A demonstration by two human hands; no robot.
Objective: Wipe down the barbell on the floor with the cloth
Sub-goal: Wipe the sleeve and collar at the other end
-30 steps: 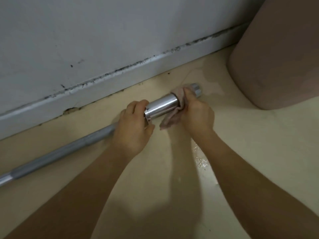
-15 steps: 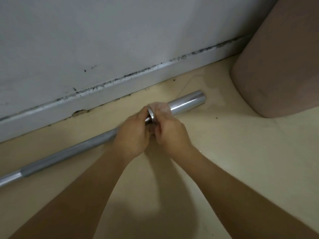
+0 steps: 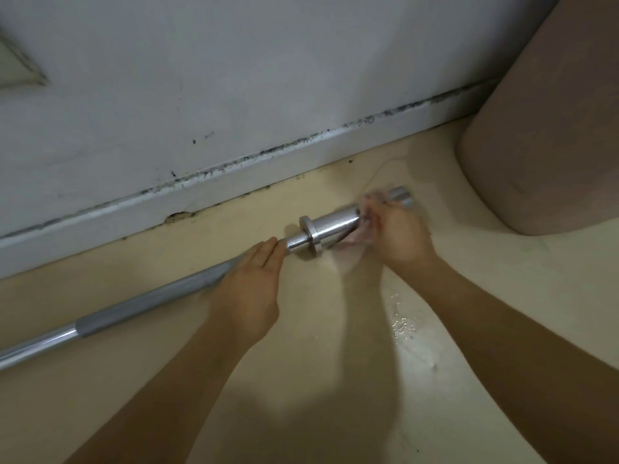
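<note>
Barbell [image 3: 201, 278] lies on the floor [image 3: 301, 380] along the skirting board [image 3: 234, 189], sleeve [image 3: 336, 224] end far right. Steel: heavy, rigid. The chrome sleeve looks slick and probably spins, so brace the matte shaft [image 3: 134, 306]. Left hand [image 3: 249, 286] lies on the shaft beside the collar [image 3: 310, 234], fingers straight. Right hand [image 3: 402, 236], blurred, fingers curled, clamps the cloth [image 3: 358, 236] round the sleeve near its tip.

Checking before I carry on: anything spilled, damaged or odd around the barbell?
Yes. Droplets glisten on the floor by the right forearm, likely a spill. Dark grime lines the top of the baseboard, and a chip breaks its bottom edge.
</note>
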